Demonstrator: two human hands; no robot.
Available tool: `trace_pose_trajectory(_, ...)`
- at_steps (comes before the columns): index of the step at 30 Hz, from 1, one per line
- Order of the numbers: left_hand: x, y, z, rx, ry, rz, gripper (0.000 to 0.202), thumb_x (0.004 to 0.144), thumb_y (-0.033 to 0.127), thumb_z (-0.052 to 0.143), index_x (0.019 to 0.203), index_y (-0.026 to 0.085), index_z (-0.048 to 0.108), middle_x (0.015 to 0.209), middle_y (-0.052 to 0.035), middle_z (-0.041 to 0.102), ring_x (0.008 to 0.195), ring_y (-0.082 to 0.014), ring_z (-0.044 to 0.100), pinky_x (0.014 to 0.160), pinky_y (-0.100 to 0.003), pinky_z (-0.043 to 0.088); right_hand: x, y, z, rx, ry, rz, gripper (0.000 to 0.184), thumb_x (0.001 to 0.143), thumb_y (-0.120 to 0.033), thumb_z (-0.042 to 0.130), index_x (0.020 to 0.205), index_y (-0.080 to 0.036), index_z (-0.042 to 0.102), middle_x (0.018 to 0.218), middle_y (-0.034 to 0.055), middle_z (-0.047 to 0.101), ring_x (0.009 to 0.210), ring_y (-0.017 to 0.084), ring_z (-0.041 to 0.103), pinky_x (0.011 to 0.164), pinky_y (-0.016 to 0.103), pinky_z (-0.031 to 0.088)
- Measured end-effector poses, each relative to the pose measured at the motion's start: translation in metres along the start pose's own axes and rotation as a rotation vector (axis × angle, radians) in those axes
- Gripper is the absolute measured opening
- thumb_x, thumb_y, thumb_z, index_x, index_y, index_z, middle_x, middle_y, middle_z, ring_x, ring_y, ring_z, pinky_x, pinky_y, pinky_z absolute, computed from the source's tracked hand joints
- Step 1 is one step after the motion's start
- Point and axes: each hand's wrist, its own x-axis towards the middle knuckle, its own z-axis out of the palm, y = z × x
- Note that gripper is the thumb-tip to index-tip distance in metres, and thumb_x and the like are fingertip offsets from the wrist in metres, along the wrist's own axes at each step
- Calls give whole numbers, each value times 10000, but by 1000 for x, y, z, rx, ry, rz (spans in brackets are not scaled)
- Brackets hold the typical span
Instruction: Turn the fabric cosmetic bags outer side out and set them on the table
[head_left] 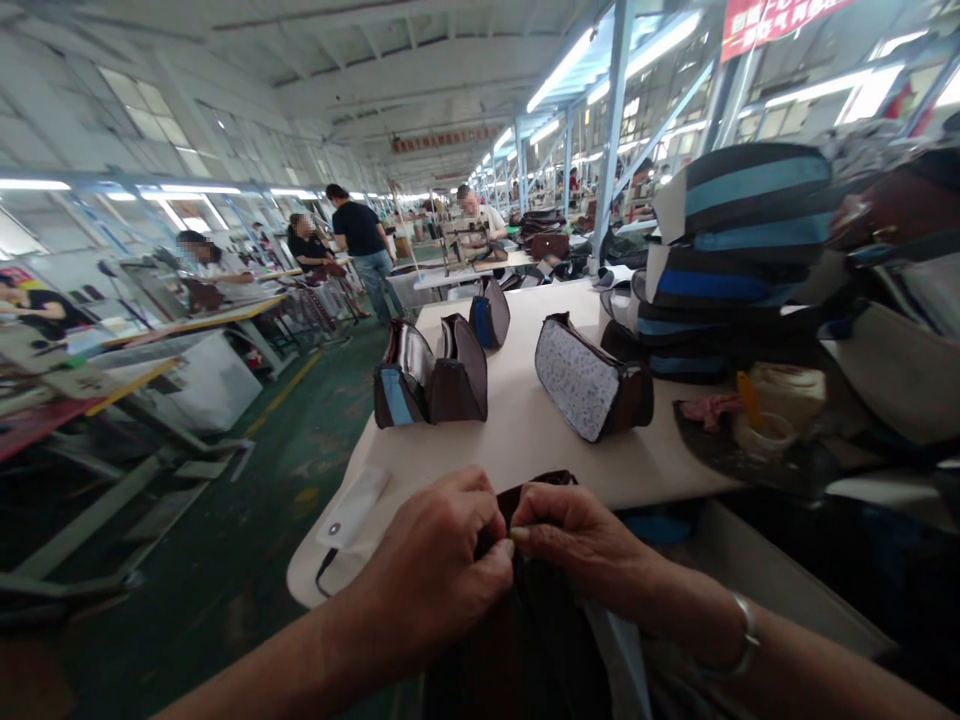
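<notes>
A dark brown and black fabric bag [540, 640] stands close to my body at the table's near edge. My left hand [442, 550] is closed, thumb and fingers pinching the bag's upper edge. Right beside it my right hand [574, 535] pinches the same edge, the thumb tips almost meeting. What lies between the fingertips is too small to make out. Beyond my hands stand a patterned pouch [581, 380], a dark pouch with a light blue stripe [401, 385], a brown pouch [459, 375] and a smaller blue-sided pouch [491, 315].
The pale table [517, 440] carries a white device with a cord [356, 510] at left. At right are a stack of striped bags [757, 230] and a container with a yellow-handled tool [750, 400]. A person in dark clothes [364, 230] stands farther off among sewing stations.
</notes>
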Motion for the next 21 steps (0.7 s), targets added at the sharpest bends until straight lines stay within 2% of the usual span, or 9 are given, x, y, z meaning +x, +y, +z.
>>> trace_pose_trajectory(5, -1, 0, 5, 60, 13, 50, 96, 785, 113, 497, 725, 187, 508, 834, -21, 548, 755, -160, 520, 671, -294, 358, 2, 0, 2, 44, -27, 23, 355, 857, -486, 664, 776, -145, 611, 730, -1, 545, 689, 127, 440, 637, 266, 346)
trace_pose_trajectory(7, -3, 0, 7, 115, 31, 72, 80, 770, 113, 488, 745, 188, 484, 844, -35, 538, 767, -177, 512, 676, -310, 351, 3, 4, 3, -20, 5, -43, 307, 886, -432, 643, 761, -154, 600, 736, -3, 537, 697, 128, 442, 644, 266, 349)
trace_pose_trajectory(10, -3, -2, 11, 133, 35, 31, 77, 748, 116, 487, 763, 192, 483, 842, -43, 542, 769, -189, 514, 668, -312, 346, 2, 11, 8, -174, 92, -200, 234, 925, -307, 609, 738, -170, 578, 772, -4, 531, 734, 128, 461, 686, 261, 361)
trace_pose_trajectory(13, 2, -16, 17, 110, 42, -52, 57, 761, 140, 495, 751, 195, 504, 791, -34, 547, 743, -187, 524, 650, -300, 346, -4, 14, 15, -280, 135, -295, 203, 943, -227, 575, 748, -175, 560, 805, 5, 522, 755, 127, 480, 694, 254, 368)
trace_pose_trajectory(17, 10, -47, 19, 214, 181, -190, 95, 740, 102, 472, 707, 188, 493, 757, -33, 529, 710, -180, 520, 647, -299, 339, -14, 4, 16, -336, 69, -431, 151, 958, -182, 524, 810, -176, 558, 840, 16, 514, 764, 125, 486, 680, 249, 372)
trace_pose_trajectory(19, 11, -57, 13, 89, 165, -213, 101, 758, 119, 479, 684, 179, 511, 741, -24, 540, 715, -173, 536, 667, -289, 364, -15, -1, 12, -284, 39, -406, 163, 965, -200, 530, 807, -174, 561, 840, 13, 514, 768, 123, 484, 684, 248, 371)
trace_pose_trajectory(21, 9, -55, 3, -164, 89, -177, 120, 829, 207, 497, 764, 167, 590, 774, -15, 593, 761, -172, 574, 704, -276, 404, -12, -2, 5, -195, 26, -306, 208, 970, -245, 546, 776, -171, 556, 817, 7, 505, 759, 125, 468, 684, 254, 361)
